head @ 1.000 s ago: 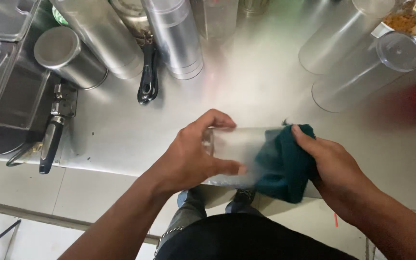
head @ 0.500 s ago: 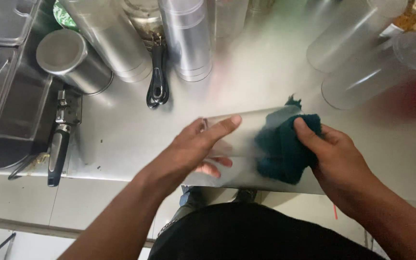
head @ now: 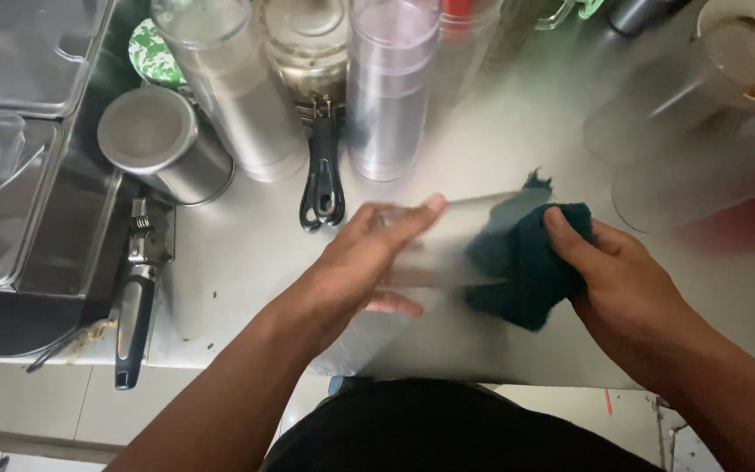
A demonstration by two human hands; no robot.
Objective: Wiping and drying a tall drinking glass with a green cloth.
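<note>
Clear plastic tumbler point(head: 447, 249) lies sideways in your left hand point(head: 369, 262), gripped; right hand point(head: 622, 280) clamps dark green cloth point(head: 522, 262) at its mouth. Wiping looks mid-way over the steel counter point(head: 246, 236).

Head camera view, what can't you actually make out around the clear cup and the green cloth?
- Clear cup: motion-blurred, rim and base unclear, partly behind the left hand.
- Green cloth: how far it reaches inside the cup, blurred; right hand covers part.
- Tall tumblers: tops cut off by the upper edge.
</note>
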